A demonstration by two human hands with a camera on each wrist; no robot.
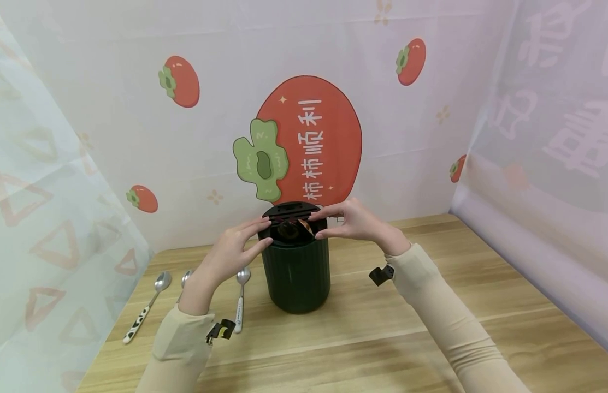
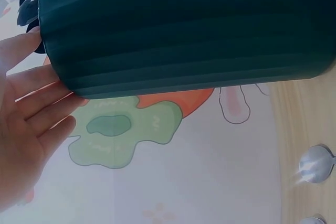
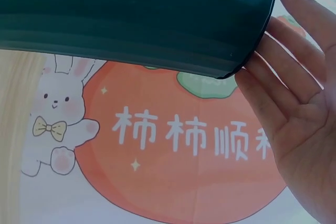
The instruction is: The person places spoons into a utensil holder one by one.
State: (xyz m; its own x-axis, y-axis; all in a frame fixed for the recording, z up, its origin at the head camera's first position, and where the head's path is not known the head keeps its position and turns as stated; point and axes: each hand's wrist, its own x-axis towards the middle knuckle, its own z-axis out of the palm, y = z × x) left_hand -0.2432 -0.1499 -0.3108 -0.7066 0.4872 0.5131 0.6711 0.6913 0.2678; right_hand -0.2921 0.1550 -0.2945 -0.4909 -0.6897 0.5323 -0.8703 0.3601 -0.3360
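Observation:
A dark green ribbed canister (image 1: 297, 278) stands upright on the table, its opening dark inside. My left hand (image 1: 231, 250) touches the left side of its rim, fingers fairly straight and thumb towards the front. On the right side, my right hand (image 1: 355, 222) touches the rim in the same way. In the left wrist view, the fingers of the left hand (image 2: 31, 108) lie along the canister's edge. Fairly straight fingers of the right hand (image 3: 299, 93) reach the edge in the right wrist view. A brownish-gold piece (image 1: 306, 226) shows within the opening; its kind is unclear.
Left of the canister lie a spoon with a black-spotted white handle (image 1: 145, 312), a spoon partly hidden by my left arm (image 1: 187, 276), and a spoon with a white handle (image 1: 241, 297). A patterned cloth backdrop (image 1: 215, 142) rises behind the wooden table (image 1: 362, 349).

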